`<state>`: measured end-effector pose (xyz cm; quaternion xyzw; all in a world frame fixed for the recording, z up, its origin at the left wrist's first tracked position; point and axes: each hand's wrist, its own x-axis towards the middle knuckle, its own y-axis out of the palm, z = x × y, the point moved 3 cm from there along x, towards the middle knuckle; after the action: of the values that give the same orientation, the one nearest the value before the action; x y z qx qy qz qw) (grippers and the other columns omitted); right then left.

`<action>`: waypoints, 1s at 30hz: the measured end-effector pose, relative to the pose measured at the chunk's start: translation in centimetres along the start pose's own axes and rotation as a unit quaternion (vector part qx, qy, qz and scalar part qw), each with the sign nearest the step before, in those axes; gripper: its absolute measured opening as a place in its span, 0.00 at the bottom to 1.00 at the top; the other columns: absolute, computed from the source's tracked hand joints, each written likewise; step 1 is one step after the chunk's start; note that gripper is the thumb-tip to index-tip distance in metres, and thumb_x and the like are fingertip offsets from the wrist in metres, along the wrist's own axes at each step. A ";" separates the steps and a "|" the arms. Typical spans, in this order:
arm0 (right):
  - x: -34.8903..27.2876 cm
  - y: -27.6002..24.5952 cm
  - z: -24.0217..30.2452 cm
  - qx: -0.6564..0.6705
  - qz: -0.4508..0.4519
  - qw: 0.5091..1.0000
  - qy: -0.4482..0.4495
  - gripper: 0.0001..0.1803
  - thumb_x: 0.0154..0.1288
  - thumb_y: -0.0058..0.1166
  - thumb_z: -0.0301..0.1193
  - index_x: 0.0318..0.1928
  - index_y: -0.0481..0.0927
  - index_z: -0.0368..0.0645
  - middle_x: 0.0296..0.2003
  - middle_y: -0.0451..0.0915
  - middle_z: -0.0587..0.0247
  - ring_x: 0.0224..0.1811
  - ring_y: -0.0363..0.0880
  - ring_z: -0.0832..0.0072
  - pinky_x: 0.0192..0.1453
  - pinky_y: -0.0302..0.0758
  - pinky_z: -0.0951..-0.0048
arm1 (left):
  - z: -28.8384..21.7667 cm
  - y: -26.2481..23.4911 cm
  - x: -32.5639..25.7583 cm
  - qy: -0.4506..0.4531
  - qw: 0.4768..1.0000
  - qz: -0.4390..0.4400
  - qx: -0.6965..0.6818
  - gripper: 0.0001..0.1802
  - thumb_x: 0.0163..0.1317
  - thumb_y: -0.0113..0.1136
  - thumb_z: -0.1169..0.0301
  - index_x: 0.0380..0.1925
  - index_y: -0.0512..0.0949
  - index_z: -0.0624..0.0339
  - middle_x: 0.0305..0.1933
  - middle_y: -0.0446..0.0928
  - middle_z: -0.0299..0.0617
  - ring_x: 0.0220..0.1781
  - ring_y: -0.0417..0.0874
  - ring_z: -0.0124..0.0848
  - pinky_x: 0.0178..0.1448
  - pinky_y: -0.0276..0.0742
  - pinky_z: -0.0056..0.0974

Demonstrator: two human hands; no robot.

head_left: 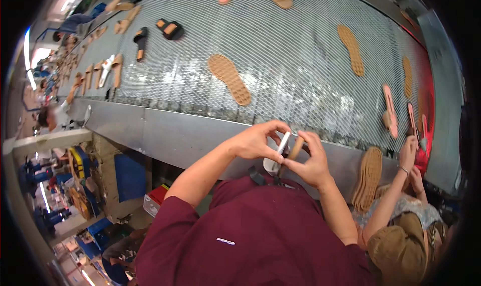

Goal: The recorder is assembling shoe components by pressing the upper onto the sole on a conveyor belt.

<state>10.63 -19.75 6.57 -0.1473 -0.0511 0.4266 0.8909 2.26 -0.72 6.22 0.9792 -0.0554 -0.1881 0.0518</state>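
Observation:
Both my hands meet in front of my chest at the near metal edge of a wire-mesh conveyor belt [280, 50]. My left hand [256, 141] pinches the white upper part of a sandal [277, 157] from the left. My right hand [313, 162] grips the same sandal from the right, fingers curled over its tan sole edge. The sandal is held on its side between the two hands, partly hidden by my fingers.
Tan soles [229, 78], [350, 48] and finished sandals [170, 29], [390, 110] lie spread on the belt. A co-worker at my right holds a stack of soles [368, 178] with a raised hand [408, 153]. Bins and machines stand at the lower left [75, 186].

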 end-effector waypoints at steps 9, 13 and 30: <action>-0.2 -0.6 0.3 -0.006 -0.006 1.000 -0.005 0.42 0.49 0.78 0.38 0.62 0.72 0.37 0.57 0.74 0.50 0.56 0.79 0.58 0.59 0.79 0.62 | 0.3 1.3 0.5 -0.059 0.997 -0.015 -0.044 0.41 0.43 0.82 0.70 0.62 0.75 0.55 0.56 0.77 0.36 0.52 0.78 0.26 0.41 0.73 0.30; -0.4 -0.8 0.1 -0.013 -0.014 1.000 -0.014 0.41 0.49 0.78 0.38 0.61 0.72 0.38 0.57 0.74 0.50 0.56 0.79 0.58 0.58 0.80 0.62 | 0.4 1.8 1.0 -0.020 0.998 -0.016 -0.058 0.42 0.44 0.82 0.70 0.63 0.74 0.55 0.51 0.79 0.40 0.49 0.78 0.25 0.40 0.73 0.29; -1.3 -2.4 -0.7 -0.017 -0.004 1.000 -0.017 0.41 0.47 0.77 0.27 0.62 0.69 0.39 0.57 0.71 0.51 0.59 0.77 0.60 0.62 0.80 0.61 | 1.9 3.4 2.2 -0.023 0.996 -0.018 -0.084 0.44 0.43 0.83 0.71 0.63 0.72 0.60 0.60 0.76 0.40 0.59 0.78 0.32 0.48 0.77 0.33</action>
<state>11.76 -22.29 6.65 -0.1546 -0.0739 0.4244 0.8891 3.32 -4.48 4.06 0.9676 -0.0232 -0.2156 0.1294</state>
